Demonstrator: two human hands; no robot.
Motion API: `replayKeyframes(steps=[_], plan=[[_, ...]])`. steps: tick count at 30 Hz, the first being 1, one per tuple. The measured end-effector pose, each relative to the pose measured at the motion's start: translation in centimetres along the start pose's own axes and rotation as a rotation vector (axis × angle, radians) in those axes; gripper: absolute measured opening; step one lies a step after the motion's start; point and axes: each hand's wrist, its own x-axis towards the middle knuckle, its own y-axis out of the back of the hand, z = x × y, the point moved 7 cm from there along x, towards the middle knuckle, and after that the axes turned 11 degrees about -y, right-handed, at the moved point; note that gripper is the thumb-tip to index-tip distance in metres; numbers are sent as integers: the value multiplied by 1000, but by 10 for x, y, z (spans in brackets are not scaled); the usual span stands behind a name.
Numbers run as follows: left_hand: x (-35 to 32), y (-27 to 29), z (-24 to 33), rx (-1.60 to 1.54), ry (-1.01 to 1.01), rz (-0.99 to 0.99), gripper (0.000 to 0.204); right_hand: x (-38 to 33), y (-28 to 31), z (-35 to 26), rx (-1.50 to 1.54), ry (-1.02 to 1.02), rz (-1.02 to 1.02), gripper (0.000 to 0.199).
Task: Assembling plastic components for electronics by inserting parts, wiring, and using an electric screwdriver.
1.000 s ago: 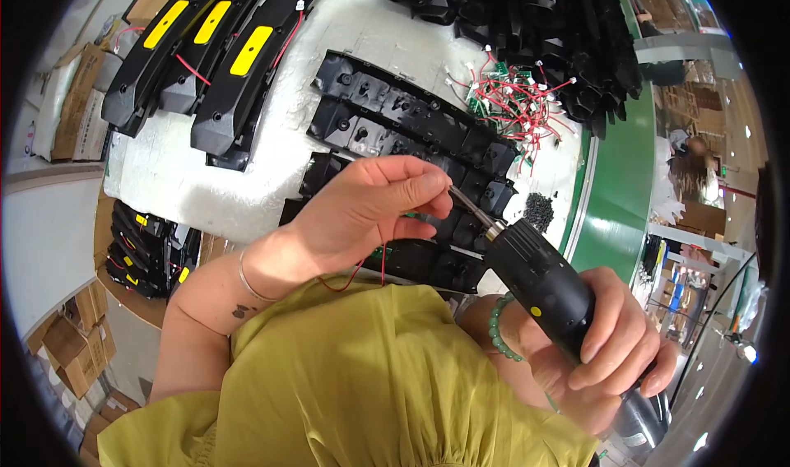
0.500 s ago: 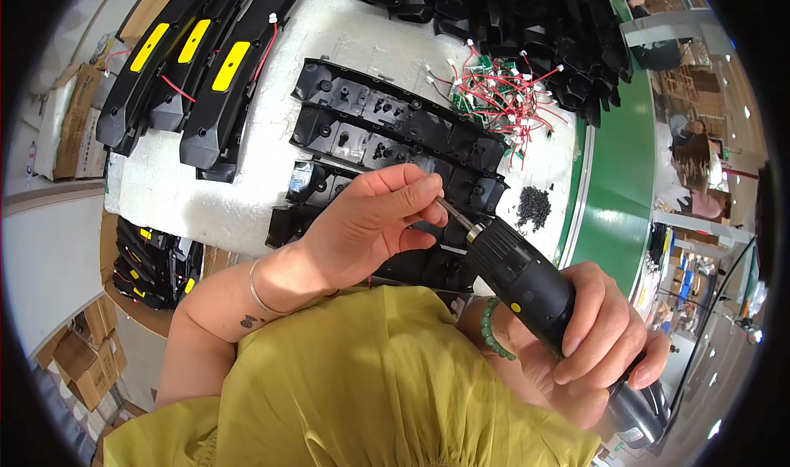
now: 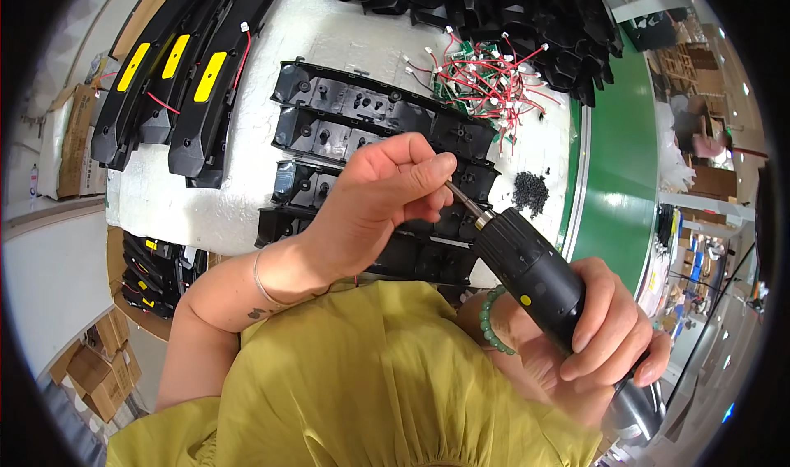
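Note:
A black electric screwdriver (image 3: 536, 271) lies slanted in my right hand (image 3: 611, 327), whose fingers are wrapped round its body. Its thin metal bit (image 3: 467, 199) points up and left, toward my other hand. At the bit's tip, the thumb and fingers of my left hand (image 3: 374, 195) are pinched together; whatever sits between them is too small to make out. Below and behind that hand, several long black plastic housings (image 3: 337, 97) lie in rows with their hollow sides up, partly covered by the hand and forearm.
A heap of small black screws (image 3: 531, 192) lies right of the housings. Beyond it are small green circuit boards with red wires (image 3: 485, 84). More black parts (image 3: 527, 14) are piled at the back. Long housings with yellow labels (image 3: 210, 76) stand at left; a box (image 3: 136, 312) holds others.
The whole view has shifted slightly, so the table's contents appear a little farther left. Both hands keep nearly the same pose, with the left fingers still at the bit's tip.

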Motion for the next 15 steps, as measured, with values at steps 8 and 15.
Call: replayKeyframes(steps=[8, 15], plan=[[6, -3, -2, 61, 39, -73, 19, 5, 4, -2, -35, -35, 22, 30], [31, -6, 6, 205, 211, -368, 42, 14, 14, -13, -173, -61, 3, 32]])
